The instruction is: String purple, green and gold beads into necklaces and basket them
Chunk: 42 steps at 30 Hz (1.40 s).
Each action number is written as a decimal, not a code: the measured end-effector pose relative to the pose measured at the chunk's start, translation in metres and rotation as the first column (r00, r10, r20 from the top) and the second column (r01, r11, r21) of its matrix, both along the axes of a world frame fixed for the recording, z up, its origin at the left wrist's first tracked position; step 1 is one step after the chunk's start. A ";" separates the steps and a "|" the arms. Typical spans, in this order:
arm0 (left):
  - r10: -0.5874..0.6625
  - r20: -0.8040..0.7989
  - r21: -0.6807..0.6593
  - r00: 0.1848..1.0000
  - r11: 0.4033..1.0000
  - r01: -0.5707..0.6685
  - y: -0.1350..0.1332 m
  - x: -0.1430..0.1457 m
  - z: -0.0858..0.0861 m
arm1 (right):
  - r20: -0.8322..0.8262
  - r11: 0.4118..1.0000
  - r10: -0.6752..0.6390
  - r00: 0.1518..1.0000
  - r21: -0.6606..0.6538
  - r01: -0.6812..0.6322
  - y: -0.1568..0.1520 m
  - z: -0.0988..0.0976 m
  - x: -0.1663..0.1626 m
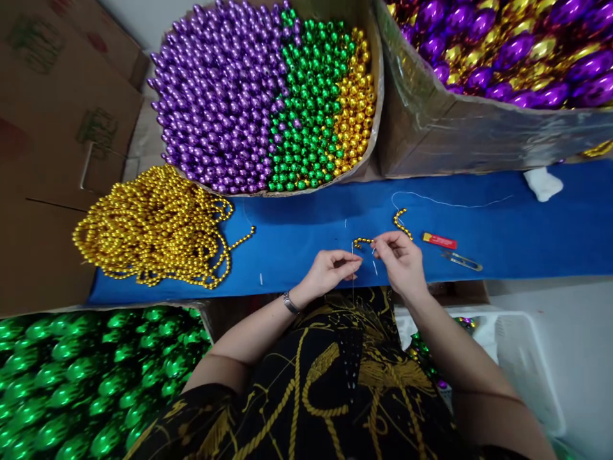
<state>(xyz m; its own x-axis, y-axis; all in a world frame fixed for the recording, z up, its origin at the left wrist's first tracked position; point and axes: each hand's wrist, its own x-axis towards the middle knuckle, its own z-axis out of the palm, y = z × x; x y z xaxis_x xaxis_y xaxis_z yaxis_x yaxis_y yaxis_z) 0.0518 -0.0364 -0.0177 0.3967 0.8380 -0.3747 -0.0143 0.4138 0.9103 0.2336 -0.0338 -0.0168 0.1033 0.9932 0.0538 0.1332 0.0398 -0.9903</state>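
My left hand (331, 269) is pinched shut over the blue table (297, 236), holding a thin white thread that hangs down from its fingertips. My right hand (401, 259) is also pinched, on a short strand of small gold beads (363, 241) that runs between the two hands. A second short piece of gold beads (401, 223) curves just beyond my right hand, with white thread (450, 203) trailing off to the right. A watch sits on my left wrist.
A big heap of gold bead strands (158, 227) lies at the table's left. Cardboard boxes hold purple, green and gold beads (268, 96) and purple-gold beads (502, 45). A red lighter (439, 240), thread snips (462, 260), green beads (86, 377) and a white basket (522, 358) are nearby.
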 end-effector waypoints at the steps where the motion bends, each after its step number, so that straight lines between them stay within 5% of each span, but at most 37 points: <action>1: -0.001 0.037 -0.043 0.999 0.999 0.003 -0.001 0.002 0.002 | -0.020 0.999 -0.035 0.999 0.017 0.036 -0.005 0.003 -0.007; 6: -0.023 0.126 -0.152 0.992 0.987 0.042 -0.003 0.008 0.010 | 0.022 0.981 -0.120 0.993 0.158 0.115 -0.013 0.005 -0.020; 16: -0.061 0.222 -0.251 0.973 0.961 0.117 -0.007 0.011 0.015 | 0.153 0.943 -0.093 0.984 0.330 0.037 -0.009 -0.006 -0.015; 28: -0.076 0.209 -0.248 0.975 0.960 0.127 -0.006 0.011 0.019 | 0.324 0.892 -0.150 0.934 0.451 -0.014 -0.006 0.002 -0.014; 42: -0.082 0.196 -0.240 0.977 0.962 0.129 -0.008 0.011 0.016 | 0.392 0.899 -0.144 0.908 0.436 -0.046 -0.006 0.004 -0.013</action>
